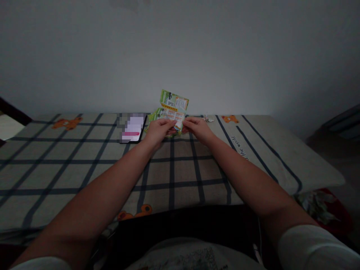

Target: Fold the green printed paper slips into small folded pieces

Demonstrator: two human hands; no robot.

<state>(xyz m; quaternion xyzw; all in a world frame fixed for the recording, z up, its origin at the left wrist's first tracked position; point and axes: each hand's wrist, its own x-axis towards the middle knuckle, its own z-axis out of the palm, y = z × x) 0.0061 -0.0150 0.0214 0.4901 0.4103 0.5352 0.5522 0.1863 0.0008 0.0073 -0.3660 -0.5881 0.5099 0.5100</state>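
Observation:
A folded, printed leaflet in green and white is held up over the table, its upper panel bent along a crease. My left hand pinches its lower left part between thumb and fingers. At the lower right edge, my right hand grips it the same way, fingertips close to the left thumb. More green printed paper lies behind and below my left hand, mostly covered, so I cannot tell how many pieces there are.
A phone with a lit, partly blurred screen lies left of my left hand. The checked tablecloth meets the wall at the back. A small whitish item lies behind my right hand. Below the right edge stands a red container with crumpled stuff inside.

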